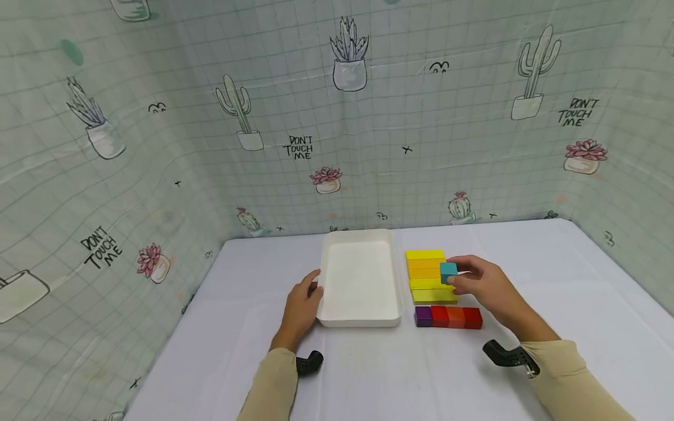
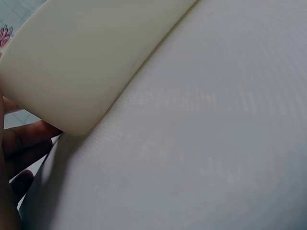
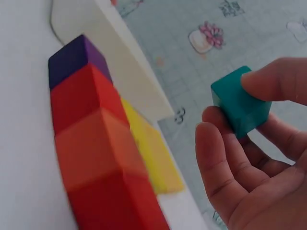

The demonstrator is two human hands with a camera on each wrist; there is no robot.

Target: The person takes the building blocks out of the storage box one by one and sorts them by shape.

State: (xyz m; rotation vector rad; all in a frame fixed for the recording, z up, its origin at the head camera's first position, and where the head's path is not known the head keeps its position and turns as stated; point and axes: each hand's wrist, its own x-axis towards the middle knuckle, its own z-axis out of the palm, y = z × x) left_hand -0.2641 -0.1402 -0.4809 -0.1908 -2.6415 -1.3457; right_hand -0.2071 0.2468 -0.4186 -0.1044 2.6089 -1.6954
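A teal cube (image 1: 448,272) is pinched between the thumb and fingers of my right hand (image 1: 481,285), raised over the right side of the yellow blocks (image 1: 426,268). The right wrist view shows the cube (image 3: 242,103) with the thumb on one face and fingers below it. My left hand (image 1: 302,309) rests against the outer left side of a white rectangular tray (image 1: 360,323), its thumb and fingertips touching the wall. Behind the tray's corner (image 2: 72,110), several of its fingers (image 2: 31,136) show, partly hidden.
In front of the yellow blocks lies a row of cubes: purple (image 1: 423,316), red (image 1: 439,316), orange (image 1: 456,317) and red (image 1: 473,317). The tray stands left of them on a white tablecloth (image 1: 368,374). Patterned cloth (image 1: 368,123) hangs behind and at both sides.
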